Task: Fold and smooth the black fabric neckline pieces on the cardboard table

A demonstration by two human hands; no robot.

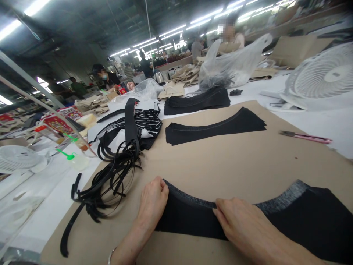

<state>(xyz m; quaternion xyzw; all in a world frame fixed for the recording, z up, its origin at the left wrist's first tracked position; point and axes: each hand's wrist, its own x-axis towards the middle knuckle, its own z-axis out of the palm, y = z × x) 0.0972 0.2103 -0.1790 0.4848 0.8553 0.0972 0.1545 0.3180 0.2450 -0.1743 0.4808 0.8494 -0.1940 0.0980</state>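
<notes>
A curved black fabric panel lies on the tan board in front of me, with a speckled grey strip along its concave upper edge. My left hand pinches the panel's left end at the top corner. Farther right, my right hand pinches the same curved edge near its middle, and its forearm crosses the panel. Between the two hands the grey strip looks narrower than at the right end. Beyond them lies a stack of similar black panels.
Loose black strips pile up at the left. Pink-handled snips rest at the right. A second black stack, a plastic bag and a white fan stand farther back. Green-tipped bottles are at left. Other people are in the background.
</notes>
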